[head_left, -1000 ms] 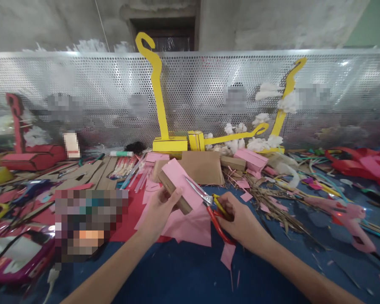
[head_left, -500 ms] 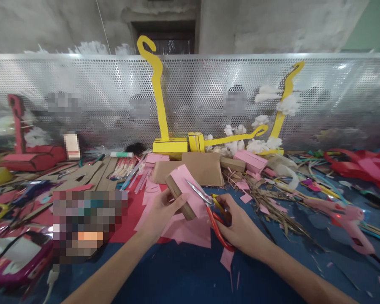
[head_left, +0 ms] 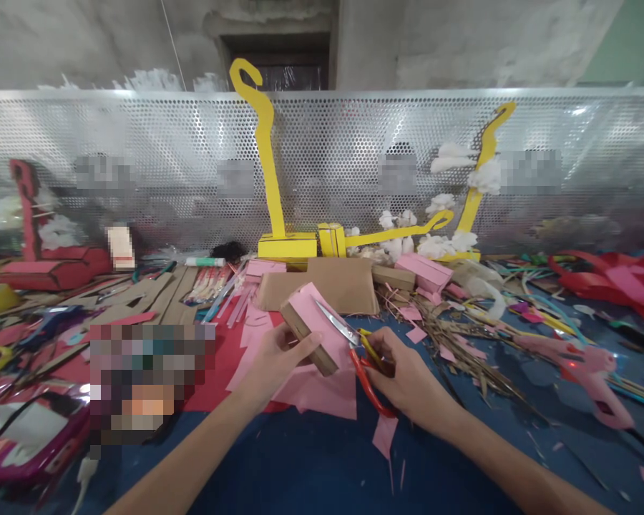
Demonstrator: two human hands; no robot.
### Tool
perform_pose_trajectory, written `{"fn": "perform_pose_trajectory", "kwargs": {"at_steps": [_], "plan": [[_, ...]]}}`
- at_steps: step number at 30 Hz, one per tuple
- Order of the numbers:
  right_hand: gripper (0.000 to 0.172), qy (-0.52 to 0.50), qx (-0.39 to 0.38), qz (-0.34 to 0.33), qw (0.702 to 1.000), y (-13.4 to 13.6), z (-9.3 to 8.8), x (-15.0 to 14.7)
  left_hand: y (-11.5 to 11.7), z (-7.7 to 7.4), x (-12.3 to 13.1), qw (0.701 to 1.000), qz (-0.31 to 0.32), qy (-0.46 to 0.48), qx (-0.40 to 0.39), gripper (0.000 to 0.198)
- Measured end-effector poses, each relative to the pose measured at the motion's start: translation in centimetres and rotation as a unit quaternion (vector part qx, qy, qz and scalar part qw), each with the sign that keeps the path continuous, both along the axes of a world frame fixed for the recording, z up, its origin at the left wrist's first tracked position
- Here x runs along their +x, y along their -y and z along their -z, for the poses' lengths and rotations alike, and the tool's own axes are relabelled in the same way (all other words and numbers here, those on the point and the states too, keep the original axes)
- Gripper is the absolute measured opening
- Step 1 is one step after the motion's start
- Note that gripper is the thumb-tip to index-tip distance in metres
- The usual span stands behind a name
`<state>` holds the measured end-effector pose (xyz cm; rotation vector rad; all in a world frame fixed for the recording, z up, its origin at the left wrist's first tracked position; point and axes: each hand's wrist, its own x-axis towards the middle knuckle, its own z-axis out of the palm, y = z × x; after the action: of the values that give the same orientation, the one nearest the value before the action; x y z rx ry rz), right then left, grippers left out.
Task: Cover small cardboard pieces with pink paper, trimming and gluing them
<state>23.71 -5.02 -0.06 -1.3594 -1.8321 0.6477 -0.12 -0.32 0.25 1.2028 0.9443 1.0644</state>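
My left hand grips a small cardboard box, tilted, with pink paper on its upper face. The thumb presses on its near side. In my right hand is a pair of scissors with red and yellow handles. Their blades point up and left, lying along the pink face of the box. Beneath both hands a sheet of pink paper rests on red paper. A pink scrap lies just below the scissors' red handle.
Yellow hook-topped stands rise at the back before a perforated metal panel. A brown cardboard piece stands beyond my hands. A pink glue gun lies at right, its cord trailing. Dry twigs and a purple case flank the work area.
The box in my left hand has turned slightly, and its near end has shifted a little right. The scissors stay almost in place against it.
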Motion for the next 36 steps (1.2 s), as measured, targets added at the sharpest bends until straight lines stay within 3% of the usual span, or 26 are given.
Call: {"fn": "perform_pose_trajectory", "kwargs": {"at_steps": [7, 12, 15, 19, 30, 36], "plan": [[0.022, 0.003, -0.002, 0.003, 1.0, 0.0, 0.3, -0.1, 0.1, -0.1, 0.0, 0.998, -0.025, 0.047, 0.025, 0.058], [0.044, 0.006, 0.0, -0.014, 1.0, 0.6, -0.2, -0.3, -0.1, 0.3, -0.1, 0.998, 0.018, 0.013, 0.056, 0.05], [0.037, 0.001, 0.006, -0.009, 1.0, 0.8, -0.4, -0.4, -0.3, 0.8, 0.1, 0.996, 0.047, 0.005, 0.071, 0.049], [0.028, -0.009, 0.01, 0.018, 1.0, 0.4, -0.3, -0.4, -0.4, 1.0, 0.2, 0.996, 0.037, -0.008, 0.08, 0.054], [0.023, 0.009, 0.016, 0.045, 0.999, -0.3, 0.6, 0.5, -0.3, 0.7, 0.2, 0.997, 0.026, -0.024, 0.072, 0.056], [0.024, -0.086, -0.006, 0.008, 0.996, -1.1, 1.2, 0.8, -0.5, 0.8, 0.0, 0.996, 0.022, -0.027, 0.083, 0.056]]}}
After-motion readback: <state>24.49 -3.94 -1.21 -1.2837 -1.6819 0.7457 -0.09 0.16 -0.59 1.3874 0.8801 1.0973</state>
